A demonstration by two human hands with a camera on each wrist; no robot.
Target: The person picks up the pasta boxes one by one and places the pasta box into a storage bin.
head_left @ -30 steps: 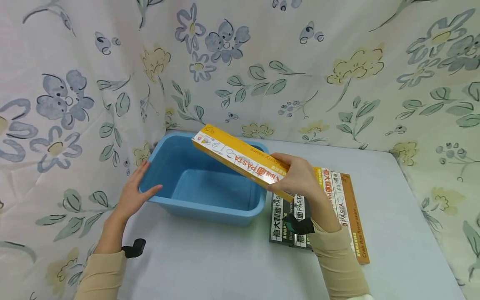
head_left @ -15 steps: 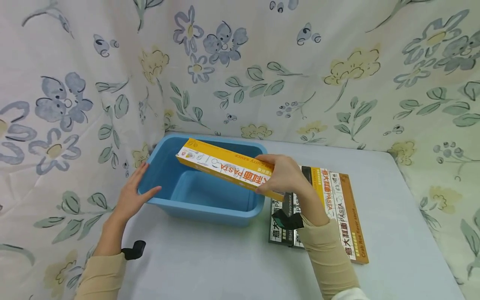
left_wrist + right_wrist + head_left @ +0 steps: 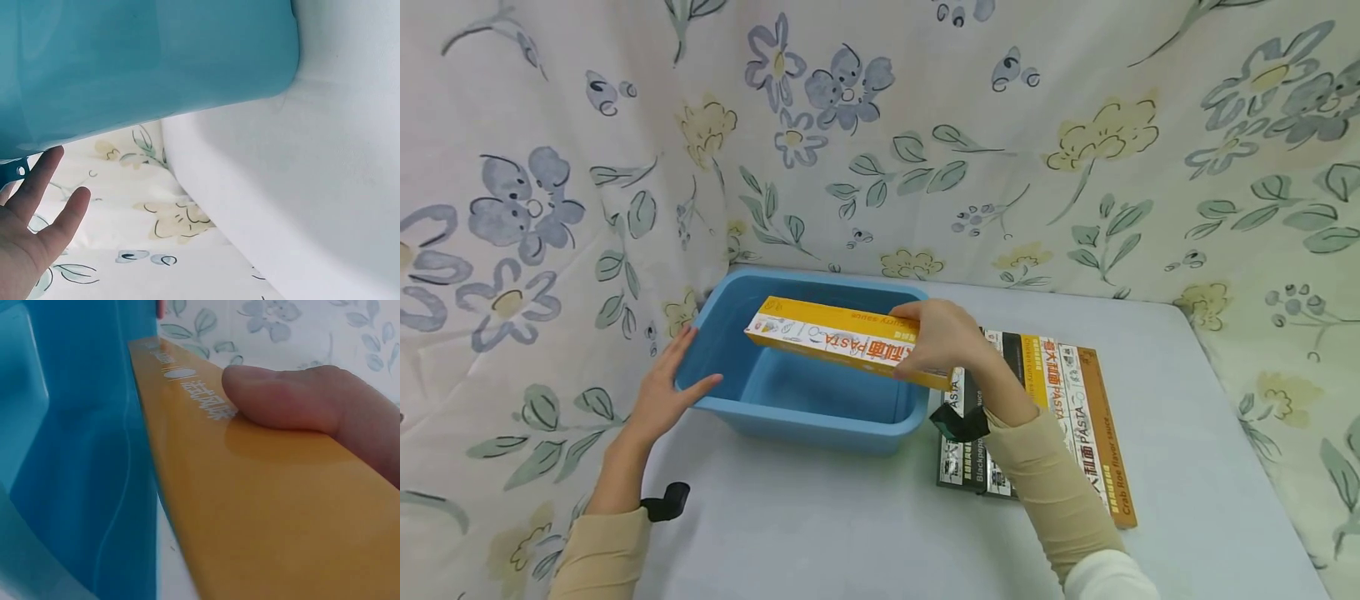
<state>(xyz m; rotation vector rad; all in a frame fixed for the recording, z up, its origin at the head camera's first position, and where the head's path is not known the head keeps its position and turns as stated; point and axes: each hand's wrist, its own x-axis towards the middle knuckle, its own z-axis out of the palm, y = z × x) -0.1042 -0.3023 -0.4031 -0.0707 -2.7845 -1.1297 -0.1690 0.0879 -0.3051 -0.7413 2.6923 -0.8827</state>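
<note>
My right hand (image 3: 942,338) grips a yellow pasta box (image 3: 831,332) near its right end, with the thumb pressed on the plain yellow face in the right wrist view. The box lies nearly level over the opening of a blue plastic bin (image 3: 816,429), its left end a little raised and its right end over the bin's right rim. At the bin's left end, my left hand (image 3: 662,387) rests against the rim with thumb and fingers spread. In the left wrist view, those fingers (image 3: 45,178) look fairly straight beside the blue wall (image 3: 156,62).
Right of the bin, several pasta boxes lie side by side on the white table (image 3: 820,533): dark Blackpepper boxes (image 3: 964,458), a yellow one (image 3: 1041,367) and an orange-brown Crab Roe box (image 3: 1108,442). A floral curtain (image 3: 880,125) hangs behind and to the left.
My right hand has moved left and slightly down with the yellow pasta box, which has turned flatter over the bin. The left hand stays at the rim.
</note>
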